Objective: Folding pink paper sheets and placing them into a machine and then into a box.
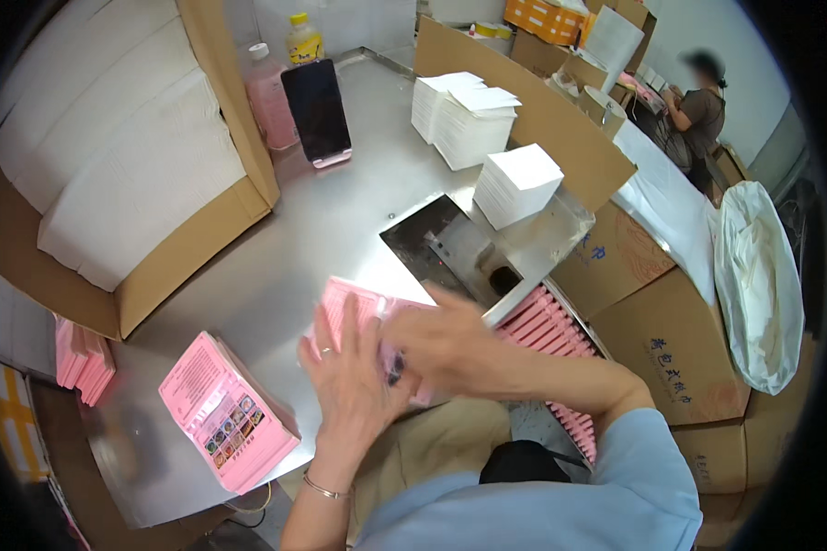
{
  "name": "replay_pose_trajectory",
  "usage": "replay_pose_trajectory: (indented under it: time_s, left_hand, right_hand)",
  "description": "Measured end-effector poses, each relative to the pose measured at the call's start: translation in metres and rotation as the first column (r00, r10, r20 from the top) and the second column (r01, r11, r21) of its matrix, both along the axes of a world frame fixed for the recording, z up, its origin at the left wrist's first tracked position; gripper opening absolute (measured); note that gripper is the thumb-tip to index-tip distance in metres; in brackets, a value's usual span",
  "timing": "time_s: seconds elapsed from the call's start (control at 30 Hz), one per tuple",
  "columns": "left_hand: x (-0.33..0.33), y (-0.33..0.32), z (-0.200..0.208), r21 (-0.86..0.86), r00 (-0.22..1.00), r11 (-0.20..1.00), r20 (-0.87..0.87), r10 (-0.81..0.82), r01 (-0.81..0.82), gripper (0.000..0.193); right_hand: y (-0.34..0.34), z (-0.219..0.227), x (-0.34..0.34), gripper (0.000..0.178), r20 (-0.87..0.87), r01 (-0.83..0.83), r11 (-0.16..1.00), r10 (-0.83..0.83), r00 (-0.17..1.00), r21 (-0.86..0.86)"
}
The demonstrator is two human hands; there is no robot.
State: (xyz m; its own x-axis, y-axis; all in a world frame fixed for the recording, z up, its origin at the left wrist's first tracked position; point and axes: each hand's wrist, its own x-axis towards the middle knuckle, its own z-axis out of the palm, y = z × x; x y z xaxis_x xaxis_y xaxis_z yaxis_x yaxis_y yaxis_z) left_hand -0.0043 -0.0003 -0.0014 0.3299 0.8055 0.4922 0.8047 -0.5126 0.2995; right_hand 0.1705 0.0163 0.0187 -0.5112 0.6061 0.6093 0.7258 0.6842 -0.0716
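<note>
A pink printed plastic packet [348, 298] lies on the metal table in front of me, partly covered by both hands. My left hand [354, 376] rests on it with fingers stretched out and spread. Close against it on the right, my right hand [441, 344] reaches across the packet, its fingers smeared by motion. A dark spot on the packet shows between the hands. To the left sits a stack of pink printed packets [230, 413]. Beyond my right hand is a rectangular opening [423, 243] in the table.
White paper stacks [464, 119] and another white stack [518, 185] stand beyond the opening. A phone [318, 112] leans on a stand beside bottles. At left is a carton [188, 253] of white paper. Pink strips [547, 321] lie at right. A co-worker [703, 119] is far right.
</note>
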Motion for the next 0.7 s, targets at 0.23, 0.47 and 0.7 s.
replay_pose_trajectory:
  time_s: [0.23, 0.47, 0.7]
  left_hand:
    - [0.012, -0.003, 0.019, -0.091, 0.994, 0.992, -0.086, 0.075, -0.083, 0.057]
    - [0.009, -0.005, 0.016, -0.101, 0.990, 0.994, -0.127, -0.064, 0.052, 0.052]
    - [-0.001, -0.006, 0.008, -0.252, 0.968, 0.935, 0.057, -0.244, 0.251, 0.054]
  right_hand:
    - [0.064, 0.031, 0.132, 0.020, 0.038, 0.686, 0.676, -0.719, 0.694, 0.269]
    - [0.066, 0.030, 0.141, 0.017, -0.060, 0.674, 0.739, -0.672, 0.738, 0.007]
    - [0.029, 0.008, 0.080, 0.041, -0.014, 0.257, 0.936, -0.262, 0.965, 0.241]
